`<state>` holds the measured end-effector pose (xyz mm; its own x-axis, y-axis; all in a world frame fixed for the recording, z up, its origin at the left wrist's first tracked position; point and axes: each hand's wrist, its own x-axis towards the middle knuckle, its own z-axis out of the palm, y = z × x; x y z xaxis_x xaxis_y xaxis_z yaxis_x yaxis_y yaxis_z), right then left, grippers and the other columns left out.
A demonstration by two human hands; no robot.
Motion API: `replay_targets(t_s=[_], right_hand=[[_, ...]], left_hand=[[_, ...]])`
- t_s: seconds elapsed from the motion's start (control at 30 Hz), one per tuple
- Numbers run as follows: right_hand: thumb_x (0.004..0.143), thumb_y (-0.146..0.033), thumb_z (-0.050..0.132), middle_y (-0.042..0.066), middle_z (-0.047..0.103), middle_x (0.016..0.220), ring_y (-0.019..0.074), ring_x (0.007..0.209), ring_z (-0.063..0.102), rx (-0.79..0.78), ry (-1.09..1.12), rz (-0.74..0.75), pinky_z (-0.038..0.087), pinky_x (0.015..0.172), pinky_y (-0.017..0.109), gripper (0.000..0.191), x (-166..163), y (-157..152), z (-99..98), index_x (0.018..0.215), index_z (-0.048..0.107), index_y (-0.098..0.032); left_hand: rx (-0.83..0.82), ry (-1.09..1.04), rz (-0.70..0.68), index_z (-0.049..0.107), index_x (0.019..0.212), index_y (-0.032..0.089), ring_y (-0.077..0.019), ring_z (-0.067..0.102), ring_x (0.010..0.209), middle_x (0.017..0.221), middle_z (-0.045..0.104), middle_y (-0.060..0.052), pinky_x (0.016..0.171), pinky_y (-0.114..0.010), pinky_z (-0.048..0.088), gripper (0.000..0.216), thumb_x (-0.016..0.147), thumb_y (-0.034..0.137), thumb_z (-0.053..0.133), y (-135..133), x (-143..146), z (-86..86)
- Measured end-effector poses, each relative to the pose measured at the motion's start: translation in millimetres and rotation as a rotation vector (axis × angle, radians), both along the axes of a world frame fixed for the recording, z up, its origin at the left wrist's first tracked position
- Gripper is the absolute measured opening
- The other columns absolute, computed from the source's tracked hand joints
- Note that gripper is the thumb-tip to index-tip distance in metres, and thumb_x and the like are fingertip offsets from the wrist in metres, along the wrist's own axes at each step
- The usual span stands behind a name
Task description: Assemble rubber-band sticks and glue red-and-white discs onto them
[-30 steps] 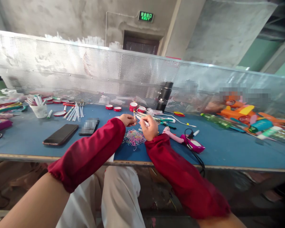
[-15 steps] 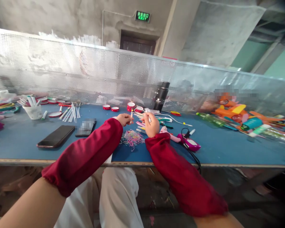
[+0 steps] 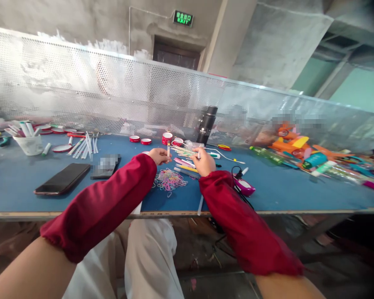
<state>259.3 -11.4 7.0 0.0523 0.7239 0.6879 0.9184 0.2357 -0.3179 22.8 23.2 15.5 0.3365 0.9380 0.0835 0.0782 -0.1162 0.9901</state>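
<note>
Both my arms, in dark red sleeves, reach over the blue table (image 3: 286,193). My left hand (image 3: 159,155) is closed in a pinch on a thin white stick (image 3: 168,149) held upright. My right hand (image 3: 203,161) is closed on another thin white stick (image 3: 198,154). A heap of small coloured rubber bands (image 3: 168,179) lies on the table just below and between the hands. Several coloured sticks (image 3: 184,162) lie between the hands.
A black phone (image 3: 62,178) and a second dark device (image 3: 105,166) lie to the left. A white cup of pens (image 3: 28,143) and red tape rolls (image 3: 139,140) stand further back. A black flask (image 3: 206,124), a purple tool with a cord (image 3: 244,186) and bright plastic items (image 3: 299,149) lie right. A perforated metal screen (image 3: 112,95) backs the table.
The view has swung right and up a little. My right hand has lifted slightly and moved right, away from my left hand. Both hands still hold their sticks.
</note>
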Motion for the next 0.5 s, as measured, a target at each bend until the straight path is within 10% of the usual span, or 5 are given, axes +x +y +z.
replay_targets(t_s=[0.5], right_hand=[[0.084,-0.024,0.054,0.001,0.072,0.084,0.019,0.074,0.063,-0.098,-0.14,-0.115,0.042,0.067,0.027,0.03,4.4,4.5,-24.9,0.114,0.061,-0.026]], left_hand=[[0.018,0.046,0.043,0.063,0.077,0.015,-0.009,0.06,0.058,0.076,0.072,-0.004,0.044,-0.017,0.031,0.02,0.068,0.023,0.08,-5.9,-2.3,3.6]])
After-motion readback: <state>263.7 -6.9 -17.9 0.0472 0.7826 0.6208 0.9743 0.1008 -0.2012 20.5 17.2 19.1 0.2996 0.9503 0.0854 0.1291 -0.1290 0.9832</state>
